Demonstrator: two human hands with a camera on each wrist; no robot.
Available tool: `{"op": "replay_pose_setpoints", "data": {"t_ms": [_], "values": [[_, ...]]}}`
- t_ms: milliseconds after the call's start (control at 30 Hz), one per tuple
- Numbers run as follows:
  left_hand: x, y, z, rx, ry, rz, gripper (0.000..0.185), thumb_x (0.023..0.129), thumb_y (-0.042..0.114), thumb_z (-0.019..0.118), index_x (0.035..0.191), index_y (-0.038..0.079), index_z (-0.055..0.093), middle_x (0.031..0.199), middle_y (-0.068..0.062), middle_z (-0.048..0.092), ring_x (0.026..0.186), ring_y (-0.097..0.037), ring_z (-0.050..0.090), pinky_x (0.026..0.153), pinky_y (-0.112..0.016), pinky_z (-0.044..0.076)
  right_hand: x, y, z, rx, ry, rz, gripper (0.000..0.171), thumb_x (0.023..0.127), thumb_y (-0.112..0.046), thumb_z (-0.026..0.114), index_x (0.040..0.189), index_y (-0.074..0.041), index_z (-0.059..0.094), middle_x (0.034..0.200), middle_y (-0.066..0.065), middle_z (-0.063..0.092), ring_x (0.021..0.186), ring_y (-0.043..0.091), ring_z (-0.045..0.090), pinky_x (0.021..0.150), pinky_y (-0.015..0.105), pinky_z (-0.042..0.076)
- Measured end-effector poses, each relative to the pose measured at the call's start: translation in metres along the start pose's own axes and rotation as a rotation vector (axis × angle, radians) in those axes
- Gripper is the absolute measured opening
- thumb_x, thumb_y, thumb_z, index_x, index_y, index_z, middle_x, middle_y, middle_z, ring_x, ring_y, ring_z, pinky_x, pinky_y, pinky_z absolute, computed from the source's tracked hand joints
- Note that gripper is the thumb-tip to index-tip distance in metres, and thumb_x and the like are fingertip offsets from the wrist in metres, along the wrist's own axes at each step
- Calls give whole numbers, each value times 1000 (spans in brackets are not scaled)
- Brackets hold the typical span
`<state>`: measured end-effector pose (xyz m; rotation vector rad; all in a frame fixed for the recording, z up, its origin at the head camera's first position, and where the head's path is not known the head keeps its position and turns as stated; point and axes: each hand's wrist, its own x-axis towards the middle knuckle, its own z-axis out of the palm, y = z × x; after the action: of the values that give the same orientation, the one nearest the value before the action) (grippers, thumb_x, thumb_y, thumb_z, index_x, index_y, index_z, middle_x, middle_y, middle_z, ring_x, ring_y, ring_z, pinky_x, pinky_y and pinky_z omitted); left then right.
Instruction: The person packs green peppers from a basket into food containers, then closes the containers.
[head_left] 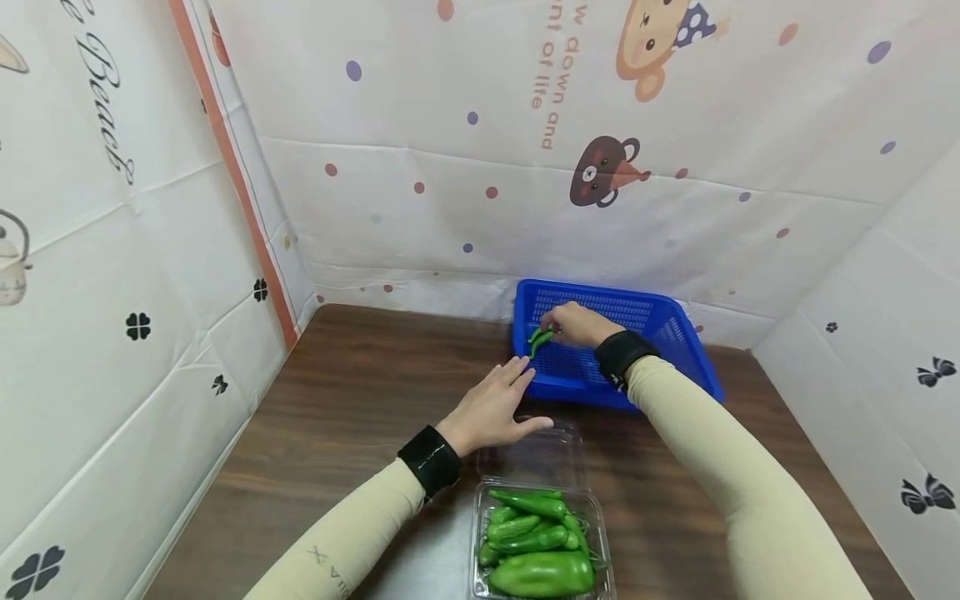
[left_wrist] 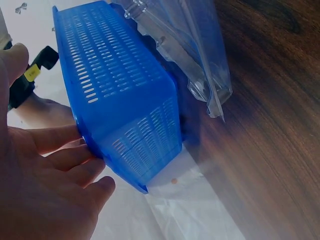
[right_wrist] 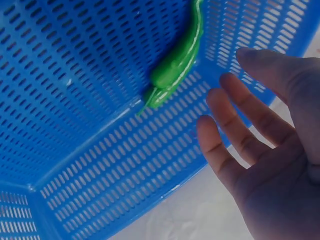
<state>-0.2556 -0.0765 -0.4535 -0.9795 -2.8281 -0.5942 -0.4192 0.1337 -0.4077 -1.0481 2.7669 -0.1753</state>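
Note:
My right hand (head_left: 576, 323) is inside the blue plastic basket (head_left: 615, 398), beside a few thin green chili peppers (head_left: 541, 340) at its left end. In the right wrist view the fingers of that hand (right_wrist: 272, 130) are spread and hold nothing, apart from the peppers (right_wrist: 175, 67). My left hand (head_left: 491, 406) reaches to the basket's near left corner. Its fingertips touch the basket rim in the left wrist view, without curling round it. Nearer me, a clear plastic clamshell box (head_left: 477, 533) holds several green peppers (head_left: 542, 575), long and plump.
The clamshell's clear lid (head_left: 532, 458) lies folded back between the box and the basket. All of this stands on a dark wood-grain table (head_left: 360, 383). Printed white sheets (head_left: 420, 225) hang behind the table and on both sides.

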Motion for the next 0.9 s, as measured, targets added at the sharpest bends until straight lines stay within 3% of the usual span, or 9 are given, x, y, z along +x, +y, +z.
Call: {"op": "replay_pose_setpoints", "data": {"t_ms": [267, 533, 900], "values": [[1, 0, 1, 21, -8, 0, 85, 99, 62, 57, 154, -1, 43, 164, -20, 31, 154, -31, 26, 125, -46, 24, 8, 19, -1, 14, 1, 66, 26, 97, 1, 66, 123, 2, 72, 113, 22, 71, 103, 34, 67, 87, 49, 58], [0, -1, 0, 39, -10, -5, 85, 98, 62, 57, 154, 0, 43, 165, -19, 31, 154, -31, 26, 125, -44, 24, 15, 29, 0, -26, -1, 68, 24, 96, 6, 64, 119, 6, 72, 118, 26, 70, 109, 41, 67, 92, 54, 57], [-2, 0, 1, 74, 4, -4, 84, 99, 64, 54, 154, 0, 44, 164, -20, 33, 153, -31, 29, 125, -44, 26, 30, 32, 16, -65, -77, 91, 44, 92, 1, 74, 135, 3, 64, 133, 26, 64, 125, 43, 59, 101, 55, 51]]}}
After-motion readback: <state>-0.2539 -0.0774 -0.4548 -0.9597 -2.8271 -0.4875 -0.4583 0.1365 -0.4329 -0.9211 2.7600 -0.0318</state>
